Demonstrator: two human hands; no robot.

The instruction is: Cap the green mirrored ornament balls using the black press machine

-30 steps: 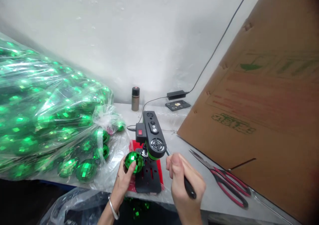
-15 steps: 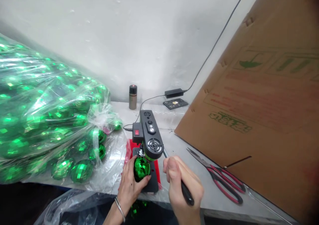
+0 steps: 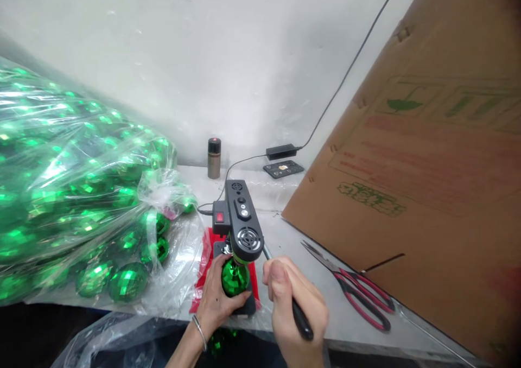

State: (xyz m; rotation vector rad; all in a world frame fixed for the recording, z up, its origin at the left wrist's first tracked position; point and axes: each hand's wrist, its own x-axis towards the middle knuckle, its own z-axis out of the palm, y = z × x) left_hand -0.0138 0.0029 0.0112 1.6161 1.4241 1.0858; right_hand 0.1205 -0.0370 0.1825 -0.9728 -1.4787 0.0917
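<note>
My left hand [image 3: 220, 294], with a metal bangle at the wrist, curls round a shiny green faceted ball ornament [image 3: 235, 277]. The ball sits just below the front end of a small black drill-press-like machine [image 3: 244, 213]; whether they touch I cannot tell. Under the ball lies the machine's dark base plate [image 3: 246, 307], on a red sheet [image 3: 200, 286]. My right hand [image 3: 297, 303] is closed round a lever [image 3: 302, 322] with a black grip, whose metal rod runs up to the machine's right side.
A clear plastic bag [image 3: 81, 156] of green balls fills the left. Red-and-black scissors [image 3: 358, 292] lie right, beside a large cardboard box [image 3: 407, 167]. Behind stand a brown bottle [image 3: 214, 159], a power adapter [image 3: 281, 151] and a dark phone-like slab [image 3: 284, 169].
My left hand has shifted the ball slightly right and nearer to me, more squarely below the machine head. My right hand keeps its hold on the lever. The view has drifted a little.
</note>
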